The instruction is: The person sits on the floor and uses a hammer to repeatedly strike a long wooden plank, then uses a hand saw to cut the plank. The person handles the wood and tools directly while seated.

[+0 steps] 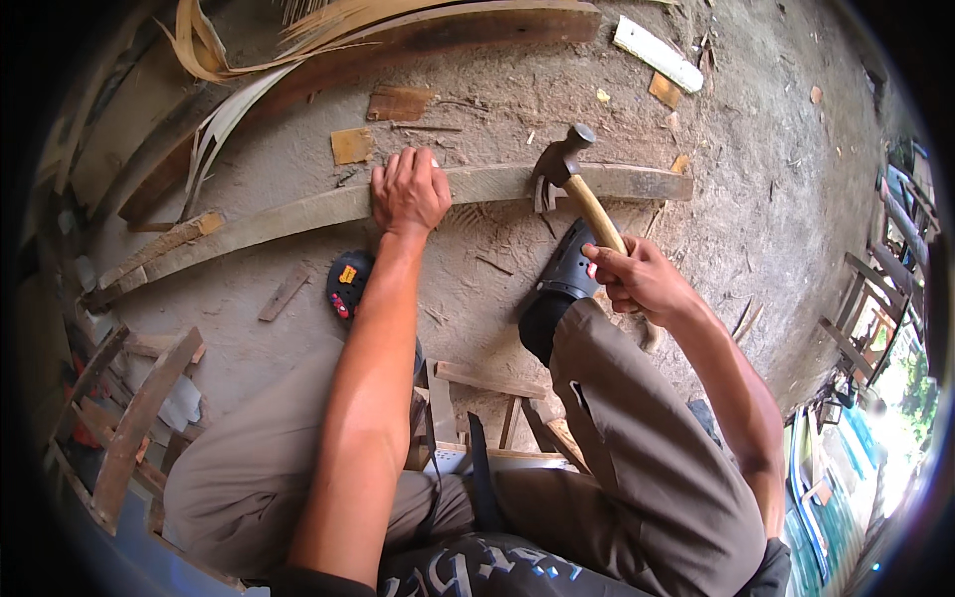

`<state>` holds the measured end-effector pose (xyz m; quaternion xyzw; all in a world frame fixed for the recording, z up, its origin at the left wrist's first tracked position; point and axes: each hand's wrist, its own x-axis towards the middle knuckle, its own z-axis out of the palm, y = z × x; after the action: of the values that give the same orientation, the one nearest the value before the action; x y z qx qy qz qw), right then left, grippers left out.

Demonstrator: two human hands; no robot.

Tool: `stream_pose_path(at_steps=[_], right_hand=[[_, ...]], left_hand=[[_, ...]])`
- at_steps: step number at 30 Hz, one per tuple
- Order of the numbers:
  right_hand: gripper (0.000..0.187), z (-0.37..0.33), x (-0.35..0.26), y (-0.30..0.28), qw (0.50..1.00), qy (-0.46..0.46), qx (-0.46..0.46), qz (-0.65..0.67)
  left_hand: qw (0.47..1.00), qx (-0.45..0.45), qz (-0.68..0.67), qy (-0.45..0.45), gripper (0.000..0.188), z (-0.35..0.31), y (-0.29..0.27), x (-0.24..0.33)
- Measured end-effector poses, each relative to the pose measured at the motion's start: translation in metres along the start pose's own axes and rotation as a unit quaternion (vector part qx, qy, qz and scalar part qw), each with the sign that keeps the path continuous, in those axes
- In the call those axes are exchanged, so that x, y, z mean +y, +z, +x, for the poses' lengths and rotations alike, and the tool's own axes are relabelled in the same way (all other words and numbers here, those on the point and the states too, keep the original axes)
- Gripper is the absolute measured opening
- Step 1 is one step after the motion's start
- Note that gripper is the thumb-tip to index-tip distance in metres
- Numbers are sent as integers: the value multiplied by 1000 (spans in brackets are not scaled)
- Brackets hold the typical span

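Observation:
A long, pale wooden beam lies across the ground in front of me, looking bowed in this view. My left hand rests over it with the fingers curled across its far edge. In my right hand is a claw hammer, gripped by its light wooden handle. Its dark head is over the beam's right part, with the claw toward the beam; whether they touch I cannot tell. My dark clogs stand on the near side of the beam, the right clog just below the hammer.
A thicker brown plank runs along the far side. Wood offcuts, a white strip and shavings litter the dirt floor. Curved wooden pieces are piled at the near left. Wooden frames stand at the right.

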<state>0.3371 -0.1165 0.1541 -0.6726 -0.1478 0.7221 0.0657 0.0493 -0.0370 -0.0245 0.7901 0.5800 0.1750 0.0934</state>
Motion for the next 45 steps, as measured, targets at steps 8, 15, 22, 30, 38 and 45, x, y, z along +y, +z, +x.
stream_pose_path(at_steps=[8, 15, 22, 30, 38, 45], right_hand=[[21, -5, -6, 7, 807, -191, 156, -536], [23, -5, 1, 3, 898, -199, 104, -379], [20, -12, -5, 18, 739, -260, 145, -604], [32, -18, -51, 26, 847, -231, 18, -478], [22, 28, -78, 29, 961, 156, -152, 171], [19, 18, -44, 151, 980, 57, 31, 190]], left_hand=[[1000, -2, -14, -8, 8, -4, 0, -2], [1000, -16, -4, -11, 11, -6, -2, 4], [999, -26, -28, -24, 10, -1, -3, -2], [973, -193, -55, 116, 70, 12, -76, -91], [973, -211, 6, 94, 80, -4, -88, -139], [974, -198, -16, 111, 68, -1, -82, -142]])
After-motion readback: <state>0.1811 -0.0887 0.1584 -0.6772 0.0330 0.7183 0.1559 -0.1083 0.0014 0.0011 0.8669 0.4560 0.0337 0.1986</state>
